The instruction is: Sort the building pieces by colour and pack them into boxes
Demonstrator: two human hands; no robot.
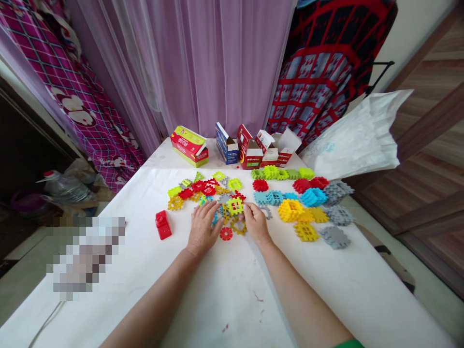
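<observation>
A lime-green toothed building piece [235,206] with a window-like grid is tilted up over the middle of the table. Its right edge is pinched by my right hand [256,223]. My left hand [203,226] lies with fingers stretched at the near side of a loose pile of mixed pieces, partly hiding some blue ones. Close by are a red round piece [225,234] and a yellow ring-like piece [239,227]. Farther back in the pile lie red pieces [198,186] and yellow pieces [175,203].
To the right stand colour-grouped stacks: lime-green [270,172], blue [313,197], yellow [290,210] and grey [339,215]. A red block [163,225] sits left. Several cartons [189,146] line the back beside a white bag [357,137]. A blurred-out object [87,256] lies at the left edge.
</observation>
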